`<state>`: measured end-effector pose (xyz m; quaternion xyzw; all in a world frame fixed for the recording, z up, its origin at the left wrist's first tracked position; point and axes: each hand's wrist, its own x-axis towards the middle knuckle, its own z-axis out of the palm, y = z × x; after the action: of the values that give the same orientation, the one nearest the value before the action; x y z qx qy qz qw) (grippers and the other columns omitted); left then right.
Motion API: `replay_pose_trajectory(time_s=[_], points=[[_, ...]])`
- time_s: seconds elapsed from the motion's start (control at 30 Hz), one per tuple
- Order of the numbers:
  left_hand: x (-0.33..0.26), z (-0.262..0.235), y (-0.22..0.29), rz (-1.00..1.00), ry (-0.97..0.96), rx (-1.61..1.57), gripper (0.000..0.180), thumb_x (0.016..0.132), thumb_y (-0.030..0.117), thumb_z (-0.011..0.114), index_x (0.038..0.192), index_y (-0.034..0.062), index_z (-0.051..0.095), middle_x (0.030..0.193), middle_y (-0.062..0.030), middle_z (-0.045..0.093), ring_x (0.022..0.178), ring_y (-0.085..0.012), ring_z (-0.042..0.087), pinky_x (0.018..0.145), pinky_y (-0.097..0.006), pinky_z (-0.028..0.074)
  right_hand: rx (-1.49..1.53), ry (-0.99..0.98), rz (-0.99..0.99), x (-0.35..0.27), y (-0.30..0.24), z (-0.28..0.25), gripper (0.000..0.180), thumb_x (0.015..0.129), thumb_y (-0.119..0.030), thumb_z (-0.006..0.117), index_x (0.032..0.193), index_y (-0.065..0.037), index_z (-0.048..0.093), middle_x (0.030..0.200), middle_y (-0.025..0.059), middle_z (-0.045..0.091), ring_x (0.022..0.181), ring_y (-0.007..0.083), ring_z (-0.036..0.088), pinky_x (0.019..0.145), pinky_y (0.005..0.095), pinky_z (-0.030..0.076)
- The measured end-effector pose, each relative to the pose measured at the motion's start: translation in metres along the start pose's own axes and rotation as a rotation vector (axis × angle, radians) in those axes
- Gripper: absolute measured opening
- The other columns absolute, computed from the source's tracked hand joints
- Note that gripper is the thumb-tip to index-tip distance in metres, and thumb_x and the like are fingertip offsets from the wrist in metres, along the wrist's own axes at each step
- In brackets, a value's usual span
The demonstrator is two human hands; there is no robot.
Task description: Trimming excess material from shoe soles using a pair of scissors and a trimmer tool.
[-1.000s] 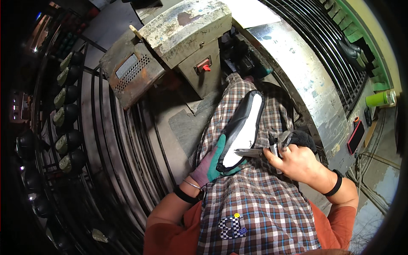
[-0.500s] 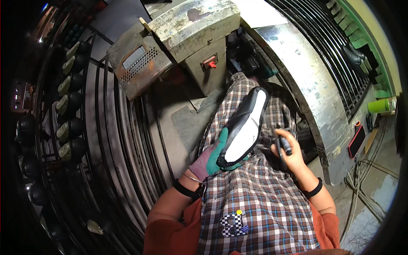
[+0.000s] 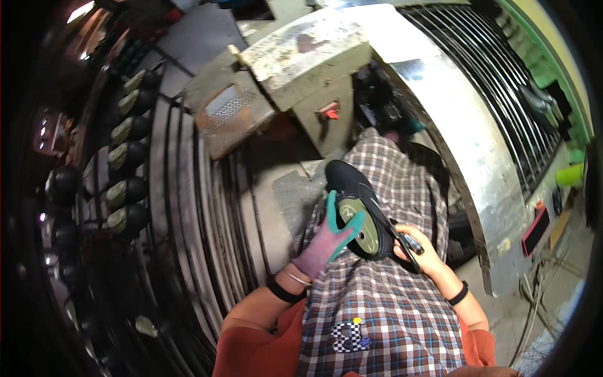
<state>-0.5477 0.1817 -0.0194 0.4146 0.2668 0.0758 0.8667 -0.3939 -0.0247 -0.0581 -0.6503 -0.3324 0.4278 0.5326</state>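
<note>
Over my lap, on a plaid apron, lies a black shoe upper fitted on an olive-green shoe last. The last's top faces up and the rounded toe points away from me. My left hand, in a pink and green glove, grips the shoe's left side, with its thumb across the last. My bare right hand is closed around a dark hand tool beside the shoe's right edge. The tool's exact kind cannot be made out, and the shoe's underside is hidden.
On the left, a rack carries several black shoes on green lasts. Ahead stands a worn metal machine with a red switch. A metal bench curves along the right, with a red-edged phone near its end.
The shoe has been turned over: its white underside faced up before, and now the green last does. My right hand has brought the tool against the shoe's right side. The view has shifted slightly.
</note>
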Motion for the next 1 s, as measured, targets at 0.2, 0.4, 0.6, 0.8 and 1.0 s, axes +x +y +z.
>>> replay_pose_trajectory(time_s=[0.2, 0.4, 0.6, 0.8, 1.0], points=[[0.025, -0.009, -0.038, 0.092, 0.419, -0.157, 0.065, 0.092, 0.013, 0.062, 0.146, 0.0106, 0.025, 0.127, -0.0096, 0.055, 0.115, -0.0171, 0.055, 0.101, -0.030, 0.042, -0.001, -0.162, 0.058, 0.022, -0.018, 0.009, 0.048, 0.078, -0.011, 0.076, 0.121, -0.003, 0.057, 0.106, 0.0053, 0.060, 0.097, 0.0148, 0.057, 0.090, 0.0290, 0.043], [-0.038, -0.032, -0.016, 0.225, 0.367, -0.554, 0.039, 0.088, 0.009, 0.064, 0.125, 0.0017, 0.052, 0.118, -0.0088, 0.062, 0.106, -0.0178, 0.061, 0.096, -0.030, 0.047, -0.129, -0.220, -0.114, 0.036, -0.035, 0.022, 0.044, 0.076, -0.005, 0.074, 0.116, -0.003, 0.058, 0.100, 0.0072, 0.062, 0.093, 0.0148, 0.059, 0.085, 0.0274, 0.045], [-0.128, -0.037, 0.055, 0.790, 0.897, -0.133, 0.063, 0.087, 0.002, 0.059, 0.142, 0.0024, 0.029, 0.118, -0.0124, 0.057, 0.111, -0.0203, 0.058, 0.098, -0.030, 0.044, -0.055, -0.181, 0.006, 0.052, -0.005, 0.014, 0.047, 0.076, -0.012, 0.074, 0.118, -0.003, 0.056, 0.090, 0.0019, 0.055, 0.083, 0.0118, 0.052, 0.080, 0.0278, 0.044], [-0.193, -0.097, 0.125, 1.122, 1.384, -0.059, 0.073, 0.083, 0.007, 0.065, 0.145, 0.0048, 0.027, 0.123, -0.0131, 0.056, 0.110, -0.0225, 0.056, 0.099, -0.036, 0.043, -0.086, -0.209, -0.039, 0.050, 0.001, 0.019, 0.047, 0.075, -0.009, 0.075, 0.117, -0.003, 0.057, 0.095, 0.0055, 0.055, 0.084, 0.0140, 0.052, 0.081, 0.0283, 0.044], [-0.251, -0.199, 0.169, 0.896, 1.959, 0.016, 0.094, 0.075, 0.018, 0.077, 0.149, 0.0052, 0.021, 0.136, -0.0148, 0.045, 0.114, -0.0267, 0.052, 0.096, -0.044, 0.044, -0.071, -0.202, -0.003, 0.044, -0.011, 0.023, 0.046, 0.076, -0.008, 0.076, 0.117, -0.003, 0.057, 0.092, 0.0025, 0.056, 0.083, 0.0113, 0.053, 0.079, 0.0264, 0.045]])
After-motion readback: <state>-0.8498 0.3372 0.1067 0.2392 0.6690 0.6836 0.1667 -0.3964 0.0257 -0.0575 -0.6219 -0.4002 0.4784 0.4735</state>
